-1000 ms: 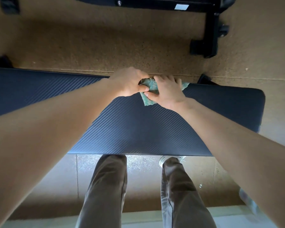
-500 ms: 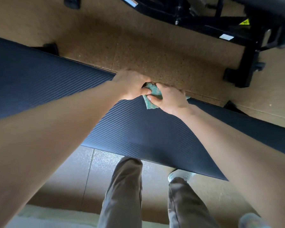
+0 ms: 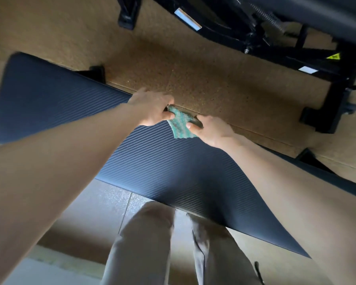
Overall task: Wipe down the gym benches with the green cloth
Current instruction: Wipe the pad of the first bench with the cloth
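A person is leaning over the worktop (image 3: 162,165), the dark, ribbed padded top of a gym bench that is running slantwise across the view from upper left to lower right. Both bare forearms are reaching forward to its far edge, where the green cloth (image 3: 181,126) is sitting bunched between the two hands. The left hand (image 3: 152,110) is pinching the cloth's left end, its thumb and curled fingers closing on the fabric right at the edge of the pad. The right hand (image 3: 212,130) is gripping the cloth's other end, the thumb pressing down on top of it while the fingers are curling over the far edge, out of sight. A loose corner of the cloth is hanging toward the viewer and lying flat on the pad between the two wrists. Beyond the worktop, a brown speckled floor (image 3: 214,83) is showing, and a black foot (image 3: 97,72) of the bench is poking out from under the far edge. A black machine frame (image 3: 255,38) is standing across the top right, carrying a yellow warning sticker (image 3: 334,56). The person's trouser legs (image 3: 144,243) are showing below the near edge, the motion blurring them.
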